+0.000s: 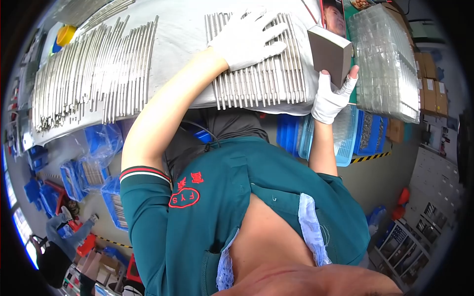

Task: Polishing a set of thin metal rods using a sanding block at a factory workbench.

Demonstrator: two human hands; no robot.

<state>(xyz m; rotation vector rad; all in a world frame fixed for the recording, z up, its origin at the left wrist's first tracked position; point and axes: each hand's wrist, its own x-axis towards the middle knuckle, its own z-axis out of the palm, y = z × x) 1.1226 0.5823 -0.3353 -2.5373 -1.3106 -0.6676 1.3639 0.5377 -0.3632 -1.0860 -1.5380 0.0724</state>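
My left hand [249,39], in a white glove, lies flat with fingers spread over a row of slim metal rods [256,86]. These rods sit side by side on the white-covered table [180,37], and the hand hides part of them. My right hand [331,101] wears a white glove with bare thumb and fingertip showing. It grips the lower end of a dark grey rectangular block [330,56] with a pale edge. The block is tilted up at the right end of the rod row. Farther left lies a larger spread of similar metal rods [98,69], with uneven ends.
Stacked clear plastic trays [382,64] stand right of the block. A red-edged picture panel [334,15] is behind it. Blue baskets [373,133] sit below the table's right end, and blue crates [116,202] stand at lower left. A yellow round container [65,34] is at far left.
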